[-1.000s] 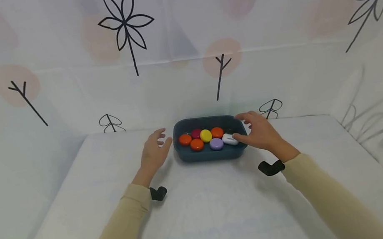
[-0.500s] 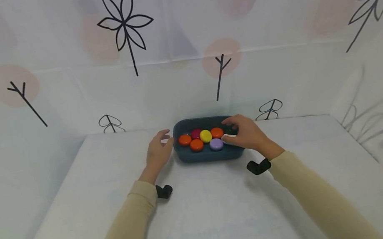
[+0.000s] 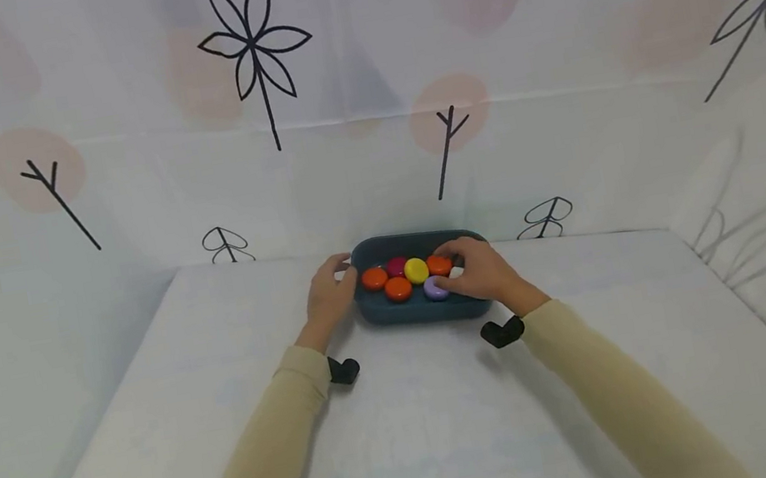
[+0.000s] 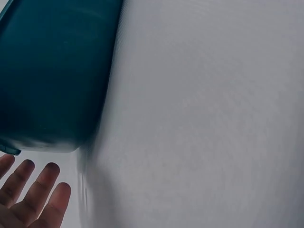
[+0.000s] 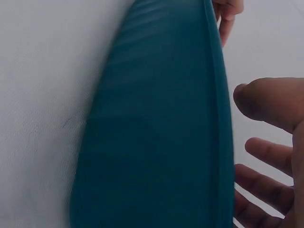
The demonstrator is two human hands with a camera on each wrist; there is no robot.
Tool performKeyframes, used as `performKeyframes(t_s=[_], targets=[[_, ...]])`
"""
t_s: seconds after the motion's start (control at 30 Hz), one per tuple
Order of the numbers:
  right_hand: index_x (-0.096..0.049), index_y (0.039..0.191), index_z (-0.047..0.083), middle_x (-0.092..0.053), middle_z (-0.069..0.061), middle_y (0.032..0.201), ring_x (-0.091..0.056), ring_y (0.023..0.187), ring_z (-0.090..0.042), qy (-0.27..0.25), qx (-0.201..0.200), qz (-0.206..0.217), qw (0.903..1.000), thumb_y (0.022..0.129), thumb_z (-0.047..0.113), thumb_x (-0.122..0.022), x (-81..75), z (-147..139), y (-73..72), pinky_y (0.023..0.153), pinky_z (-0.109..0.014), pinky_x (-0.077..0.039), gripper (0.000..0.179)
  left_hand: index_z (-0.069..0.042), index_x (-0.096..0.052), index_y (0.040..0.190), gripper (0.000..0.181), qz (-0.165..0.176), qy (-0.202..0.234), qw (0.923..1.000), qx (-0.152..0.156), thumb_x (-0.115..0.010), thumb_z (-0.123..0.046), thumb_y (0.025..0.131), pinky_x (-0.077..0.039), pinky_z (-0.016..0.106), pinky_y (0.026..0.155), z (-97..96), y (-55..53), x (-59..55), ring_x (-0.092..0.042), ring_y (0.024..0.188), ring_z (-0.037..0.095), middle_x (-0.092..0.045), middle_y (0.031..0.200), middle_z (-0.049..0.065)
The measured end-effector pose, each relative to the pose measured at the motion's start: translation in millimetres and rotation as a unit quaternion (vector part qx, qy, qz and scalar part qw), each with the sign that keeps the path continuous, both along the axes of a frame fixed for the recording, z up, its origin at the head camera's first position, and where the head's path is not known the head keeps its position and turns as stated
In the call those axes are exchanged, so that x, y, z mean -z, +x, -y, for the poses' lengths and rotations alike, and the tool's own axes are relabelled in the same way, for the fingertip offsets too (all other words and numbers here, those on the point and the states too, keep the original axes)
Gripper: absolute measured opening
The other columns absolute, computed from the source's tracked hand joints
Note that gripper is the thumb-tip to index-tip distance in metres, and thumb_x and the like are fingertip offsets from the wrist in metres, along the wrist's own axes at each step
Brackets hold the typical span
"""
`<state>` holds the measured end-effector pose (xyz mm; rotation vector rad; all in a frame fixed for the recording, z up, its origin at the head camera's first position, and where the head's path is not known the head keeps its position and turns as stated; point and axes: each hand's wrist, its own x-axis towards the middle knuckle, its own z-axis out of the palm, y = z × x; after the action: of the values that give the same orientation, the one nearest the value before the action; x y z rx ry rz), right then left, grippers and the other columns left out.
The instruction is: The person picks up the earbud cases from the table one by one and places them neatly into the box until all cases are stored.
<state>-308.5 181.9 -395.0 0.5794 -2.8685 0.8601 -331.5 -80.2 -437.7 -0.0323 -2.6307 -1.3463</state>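
Observation:
A dark teal oblong tub (image 3: 426,314) holds several glossy, rounded discs: orange (image 3: 374,278), magenta (image 3: 397,267), yellow (image 3: 416,271) and lilac (image 3: 433,289). A white piece (image 3: 456,271) is mostly hidden behind my right hand (image 3: 483,269). That hand reaches over the tub's right part, its thumb overlapping the lilac disc and its fingertips near an orange disc (image 3: 439,264). In the right wrist view its thumb (image 5: 270,99) and fingers are spread apart with nothing between them. My left hand (image 3: 328,299) is at the tub's left end; its fingers (image 4: 35,194) are extended there.
The tub stands near the back edge of a white-covered table (image 3: 415,428). Behind it hangs a pale cloth (image 3: 359,184) printed with flowers and twigs. Black wrist cameras (image 3: 503,332) sit under both wrists, below beige sleeves (image 3: 603,371).
My right hand has moved left across the tub, from its right rim to over the lilac disc, covering the white piece. My left hand has come in closer to the tub's left end.

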Motion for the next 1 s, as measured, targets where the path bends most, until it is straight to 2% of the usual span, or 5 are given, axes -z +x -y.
performKeyframes(t_s=[0.2,0.57,0.83,1.0], targets=[[-0.058,0.11,0.008,-0.058,-0.01,0.107,-0.052,0.092,-0.027,-0.003,-0.002,-0.004,1.0,0.072,0.034,-0.067,5.5,2.2,-6.5,0.079,-0.037,-0.043,0.046,-0.027,-0.048,0.121,0.04,0.013,0.001,0.9999,-0.004,-0.041,-0.037,0.082,-0.041,0.036,0.08,-2.5,-4.5,0.9,-0.053,0.089,0.018,-0.056,0.113,-0.002],[-0.058,0.111,0.011,-0.059,-0.006,0.106,-0.05,0.091,-0.026,0.02,0.021,0.038,0.9989,0.073,0.036,-0.065,15.3,5.1,-14.7,0.078,-0.037,-0.043,0.046,-0.03,-0.046,0.119,0.038,0.017,-0.003,0.9998,-0.011,-0.042,-0.034,0.081,-0.041,0.036,0.077,-4.2,-8.9,6.0,-0.054,0.087,0.018,-0.058,0.109,-0.002],[-0.059,0.11,0.012,-0.061,-0.005,0.101,-0.052,0.083,-0.019,0.06,0.024,0.053,0.9965,0.073,0.039,-0.065,16.2,7.9,-15.7,0.074,-0.034,-0.046,0.046,-0.03,-0.044,0.12,0.04,0.027,-0.009,0.9996,-0.002,-0.042,-0.036,0.08,-0.041,0.034,0.077,-5.4,-11.0,6.1,-0.054,0.087,0.016,-0.057,0.11,-0.005],[-0.059,0.108,0.013,-0.06,-0.004,0.102,-0.052,0.085,-0.02,0.075,0.031,0.072,0.9941,0.073,0.037,-0.066,16.7,9.8,-17.6,0.076,-0.035,-0.046,0.043,-0.029,-0.043,0.12,0.041,0.033,-0.009,0.9994,0.001,-0.041,-0.036,0.08,-0.041,0.034,0.076,-5.8,-11.7,3.6,-0.053,0.087,0.015,-0.056,0.111,-0.005]])
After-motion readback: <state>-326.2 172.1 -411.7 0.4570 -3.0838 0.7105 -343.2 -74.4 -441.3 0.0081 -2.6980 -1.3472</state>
